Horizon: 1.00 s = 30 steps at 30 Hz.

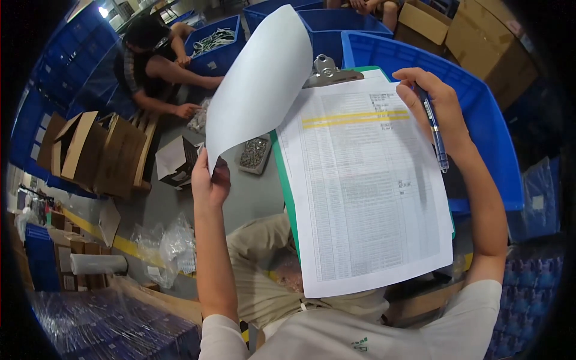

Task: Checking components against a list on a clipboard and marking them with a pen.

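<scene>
In the head view, the left hand [210,180] pinched the lower corner of a lifted sheet [258,78], folded up from the clipboard [336,72] resting over the lap. The right hand [435,105] was clenched around a blue pen [435,129] at the printed list's [366,186] top edge. A tug on the pinched corner would probably tear the sheet at the clip; the unsupported clipboard might tip off.

Left hand [210,180] raised, grip pinched; right hand [437,108] curled closed.
</scene>
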Motion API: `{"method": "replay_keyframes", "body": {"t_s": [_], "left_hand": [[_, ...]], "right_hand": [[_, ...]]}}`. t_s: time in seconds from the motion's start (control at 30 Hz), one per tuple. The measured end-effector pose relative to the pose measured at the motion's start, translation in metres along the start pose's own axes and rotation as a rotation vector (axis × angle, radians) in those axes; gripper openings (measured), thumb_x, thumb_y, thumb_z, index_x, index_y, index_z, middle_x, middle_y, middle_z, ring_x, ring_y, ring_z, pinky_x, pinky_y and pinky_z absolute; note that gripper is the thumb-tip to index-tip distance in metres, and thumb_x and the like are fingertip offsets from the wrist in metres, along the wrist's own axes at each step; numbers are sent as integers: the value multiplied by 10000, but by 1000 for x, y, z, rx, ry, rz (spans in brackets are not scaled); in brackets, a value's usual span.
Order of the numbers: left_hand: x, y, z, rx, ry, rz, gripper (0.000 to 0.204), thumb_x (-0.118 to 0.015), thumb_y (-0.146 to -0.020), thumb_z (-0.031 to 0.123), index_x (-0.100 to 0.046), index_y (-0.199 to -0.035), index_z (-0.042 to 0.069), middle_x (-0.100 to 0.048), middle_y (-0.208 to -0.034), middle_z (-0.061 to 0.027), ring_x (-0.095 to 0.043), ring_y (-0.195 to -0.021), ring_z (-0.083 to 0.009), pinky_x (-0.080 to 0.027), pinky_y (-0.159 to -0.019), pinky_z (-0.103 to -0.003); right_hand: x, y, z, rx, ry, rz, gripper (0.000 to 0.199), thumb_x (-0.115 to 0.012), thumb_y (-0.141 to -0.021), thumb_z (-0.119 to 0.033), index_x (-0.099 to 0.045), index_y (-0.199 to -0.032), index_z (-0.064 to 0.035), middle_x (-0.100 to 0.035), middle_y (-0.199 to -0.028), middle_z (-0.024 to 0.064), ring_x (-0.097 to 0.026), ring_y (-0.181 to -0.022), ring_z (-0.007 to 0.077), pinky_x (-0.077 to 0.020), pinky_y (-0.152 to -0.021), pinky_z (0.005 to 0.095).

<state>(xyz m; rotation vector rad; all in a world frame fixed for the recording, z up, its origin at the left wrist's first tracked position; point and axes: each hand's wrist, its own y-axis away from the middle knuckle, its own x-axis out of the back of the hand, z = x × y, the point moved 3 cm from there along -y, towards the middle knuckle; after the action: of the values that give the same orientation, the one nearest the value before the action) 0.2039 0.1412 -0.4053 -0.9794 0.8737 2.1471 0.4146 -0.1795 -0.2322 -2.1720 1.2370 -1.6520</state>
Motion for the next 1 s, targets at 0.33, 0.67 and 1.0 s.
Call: {"method": "replay_keyframes", "body": {"t_s": [0.33, 0.67, 1.0], "left_hand": [[19, -3, -41, 171, -14, -63, 198, -424, -928, 190, -532, -786, 104, -490, -637, 30, -493, -574, -87, -444, -477, -190], [21, 2, -64, 197, -38, -18, 171, -465, -893, 184, -512, -744, 115, -481, -634, 14, -510, -567, -107, -445, -479, -202], [-1, 27, -74, 127, 80, 101, 420, -364, -925, 405, -536, -993, 28, -575, -780, -85, -540, -649, -172, -452, -564, -253]], "right_hand": [[-12, 3, 3, 53, -13, -32, 196, -607, -838, -128, -596, -1001, -18, -577, -824, 80, -530, -720, 135, -432, -654, 240], [-16, 8, -8, 142, 31, -168, 266, -653, -785, -133, -595, -1025, -32, -594, -896, 125, -545, -809, 217, -451, -729, 299], [-25, 12, -14, 227, -68, -374, 342, -673, -765, -187, -596, -1066, -44, -596, -1117, 134, -523, -1030, 259, -395, -915, 361]]}}
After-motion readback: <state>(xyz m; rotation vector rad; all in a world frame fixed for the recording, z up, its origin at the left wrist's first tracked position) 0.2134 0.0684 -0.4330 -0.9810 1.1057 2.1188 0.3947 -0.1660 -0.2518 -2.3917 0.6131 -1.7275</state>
